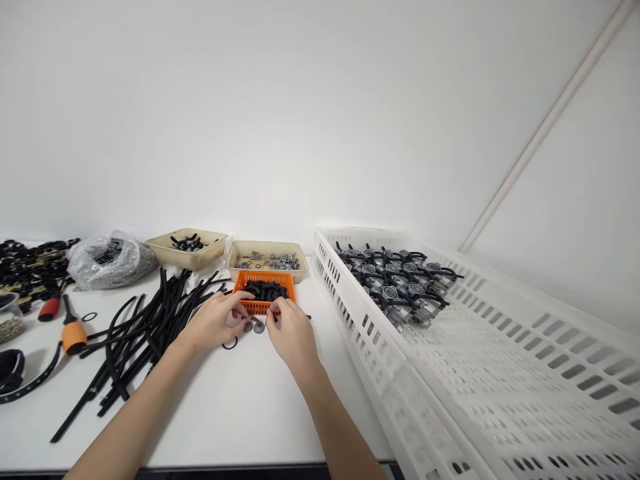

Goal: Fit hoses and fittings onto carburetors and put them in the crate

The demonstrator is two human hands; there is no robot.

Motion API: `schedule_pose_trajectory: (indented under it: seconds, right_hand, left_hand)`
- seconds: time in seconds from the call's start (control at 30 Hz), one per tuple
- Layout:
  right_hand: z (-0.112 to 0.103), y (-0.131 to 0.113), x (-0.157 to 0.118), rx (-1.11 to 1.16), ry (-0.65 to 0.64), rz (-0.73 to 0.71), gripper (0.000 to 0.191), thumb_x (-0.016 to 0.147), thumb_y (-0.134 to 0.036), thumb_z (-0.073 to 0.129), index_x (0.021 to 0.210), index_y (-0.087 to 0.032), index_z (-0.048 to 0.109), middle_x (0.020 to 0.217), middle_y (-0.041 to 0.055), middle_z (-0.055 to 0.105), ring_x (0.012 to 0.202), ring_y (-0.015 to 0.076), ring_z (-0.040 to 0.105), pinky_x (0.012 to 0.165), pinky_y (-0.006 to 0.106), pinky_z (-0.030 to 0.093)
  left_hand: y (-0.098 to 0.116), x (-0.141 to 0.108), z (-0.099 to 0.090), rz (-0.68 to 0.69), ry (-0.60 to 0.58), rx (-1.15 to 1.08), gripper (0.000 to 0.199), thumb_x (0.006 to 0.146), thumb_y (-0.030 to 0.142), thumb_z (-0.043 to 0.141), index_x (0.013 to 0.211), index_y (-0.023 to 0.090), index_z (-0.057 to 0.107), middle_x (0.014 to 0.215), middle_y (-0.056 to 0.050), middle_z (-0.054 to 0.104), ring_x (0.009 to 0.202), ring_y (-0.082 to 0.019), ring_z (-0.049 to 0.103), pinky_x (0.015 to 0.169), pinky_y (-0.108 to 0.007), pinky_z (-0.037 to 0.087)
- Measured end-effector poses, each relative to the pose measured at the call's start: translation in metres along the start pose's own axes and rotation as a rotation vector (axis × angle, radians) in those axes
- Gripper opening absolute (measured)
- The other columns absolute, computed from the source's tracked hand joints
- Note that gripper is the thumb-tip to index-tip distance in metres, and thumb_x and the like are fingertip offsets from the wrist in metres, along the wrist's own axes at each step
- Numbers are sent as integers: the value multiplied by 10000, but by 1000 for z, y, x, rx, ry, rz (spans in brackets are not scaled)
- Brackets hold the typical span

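My left hand (217, 321) is over the table with its thumb and fingers curled in, their tips against a small grey round part (247, 326). Just beside that lies a second grey disc-like part (259, 327), between my two hands. My right hand (294, 333) has its thumb and fingertips drawn together; what they pinch is hidden. Right behind both hands stands an orange basket (260, 308) of short black pieces (267, 291). A thin black ring (230, 343) lies under my left hand.
Black tubes (145, 333), an orange-handled tool (74, 337) and a red handle (49, 309) lie left. A plastic bag (113, 267) and two beige trays (160, 251) (240, 272) of small parts stand behind. A tall white crate (360, 347) holding grey-and-black assemblies (395, 280) bounds the right.
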State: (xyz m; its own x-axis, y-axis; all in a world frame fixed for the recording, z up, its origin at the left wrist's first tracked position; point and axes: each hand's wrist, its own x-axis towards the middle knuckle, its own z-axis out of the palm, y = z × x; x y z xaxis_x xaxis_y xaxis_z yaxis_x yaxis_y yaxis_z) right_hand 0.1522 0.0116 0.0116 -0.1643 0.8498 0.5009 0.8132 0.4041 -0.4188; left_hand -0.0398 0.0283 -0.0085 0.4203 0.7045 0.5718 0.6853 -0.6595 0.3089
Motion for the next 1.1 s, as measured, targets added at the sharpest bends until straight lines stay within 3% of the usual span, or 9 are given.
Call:
schedule_pose_trajectory:
  seconds: [0.27, 0.5, 0.73, 1.1]
  right_hand:
    - [1, 0, 0, -8, 9, -10, 110, 826, -128, 543, 762, -216, 563, 785, 13, 650, 722, 171, 604, 612, 241, 385]
    - [3, -1, 0, 0, 14, -42, 108, 843, -146, 524, 766, -213, 560, 780, 23, 642, 731, 184, 606, 621, 255, 394]
    - [0, -5, 1, 13, 10, -89, 121, 853, -118, 500, 778, -200, 550, 798, 35, 636, 818, 205, 597, 713, 283, 419]
    - [3, -3, 1, 20, 22, -105, 132, 860, -131, 491, 759, -201, 537, 792, 40, 630, 803, 215, 578, 712, 298, 422]
  left_hand:
    - [5, 0, -1, -34, 12, -14, 434, 762, 174, 577, 1181, 257, 497, 836, 27, 746, 719, -174, 645, 762, -316, 457]
    - [7, 2, -2, -10, 151, 36, 249, 800, 165, 542, 1039, 233, 560, 769, 16, 701, 672, -161, 625, 722, -303, 458]
    - [12, 5, -1, -9, 156, 38, 144, 823, 198, 572, 965, 223, 586, 761, 4, 691, 681, -165, 626, 709, -304, 461]
    - [13, 5, 0, -26, 172, 20, 115, 827, 207, 566, 940, 214, 584, 751, 3, 685, 665, -162, 613, 701, -299, 445]
